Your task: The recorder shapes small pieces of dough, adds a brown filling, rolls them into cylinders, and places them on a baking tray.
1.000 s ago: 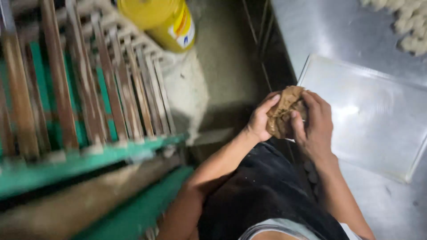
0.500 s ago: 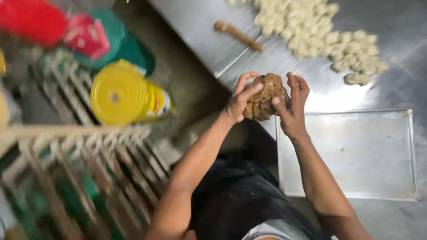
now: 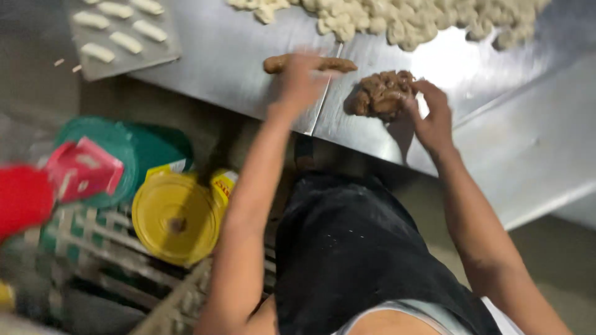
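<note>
A lump of brown dough (image 3: 383, 93) lies on the steel table (image 3: 236, 74). My right hand (image 3: 431, 118) rests its fingers on the lump's right side. My left hand (image 3: 302, 77), blurred, reaches over a brown rolled stick of dough (image 3: 338, 64) lying just left of the lump; its fingers look spread and I cannot tell whether they touch the stick. A heap of pale dough pieces (image 3: 397, 18) covers the far part of the table.
A metal tray (image 3: 162, 53) with pale dough fingers sits at the table's far left. On the floor to my left stand a yellow can (image 3: 177, 217), a green container (image 3: 139, 152), red objects and a slatted crate (image 3: 112, 260). Another steel surface (image 3: 534, 155) lies at the right.
Both hands held the brown lump over the floor, then brought it to the table. Now it lies on the steel, and my left hand has come off it toward the rolled stick.
</note>
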